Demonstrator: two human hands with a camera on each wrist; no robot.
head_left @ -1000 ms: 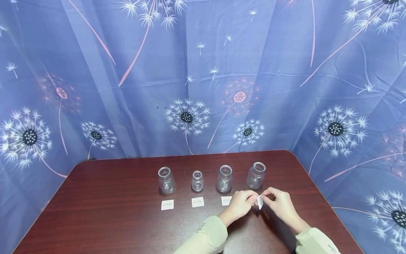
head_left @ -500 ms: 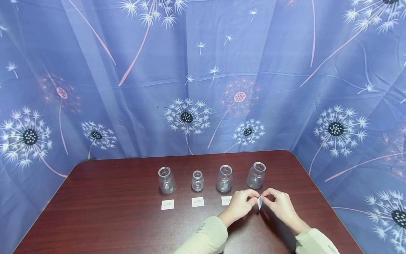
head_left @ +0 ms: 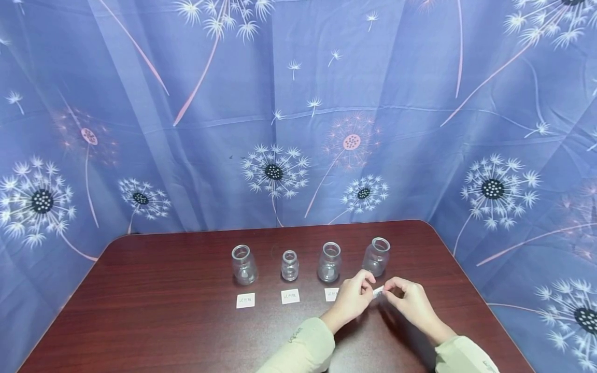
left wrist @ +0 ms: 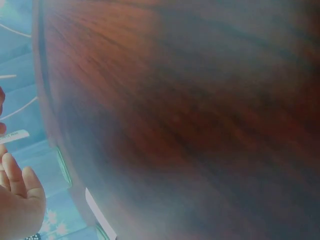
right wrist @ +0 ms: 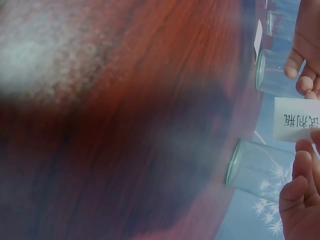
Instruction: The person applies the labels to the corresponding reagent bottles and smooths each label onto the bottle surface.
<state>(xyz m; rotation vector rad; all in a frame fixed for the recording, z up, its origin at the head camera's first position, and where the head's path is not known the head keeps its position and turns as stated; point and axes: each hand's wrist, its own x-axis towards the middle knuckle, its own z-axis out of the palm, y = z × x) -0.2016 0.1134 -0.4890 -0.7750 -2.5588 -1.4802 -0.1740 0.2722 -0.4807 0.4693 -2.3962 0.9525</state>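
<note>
A small white paper label (right wrist: 296, 119) with dark handwritten characters is between my two hands. My right hand (head_left: 412, 303) pinches its right end between thumb and index finger. At the other end is my left hand (head_left: 351, 298), its thumb and a bent finger on the label's edge while the index finger stands raised. In the left wrist view the label (left wrist: 16, 136) appears edge-on above the left fingers. Just behind the hands stands an open glass jar (head_left: 376, 256), partly covered by the left fingers. A second label (head_left: 331, 294) lies left of my left hand.
Farther left along the dark wooden table (head_left: 163, 311) stand a glass jar (head_left: 329, 263), a smaller one (head_left: 290, 267) and a larger one (head_left: 244, 267). In front of these lie white labels, such as the leftmost label (head_left: 245, 300). A blue dandelion-print curtain (head_left: 224, 155) hangs behind.
The label has turned from hanging steeply to a flatter slant between the hands. My left index finger has lifted away from the thumb. The right hand has barely moved; the jars stay put.
</note>
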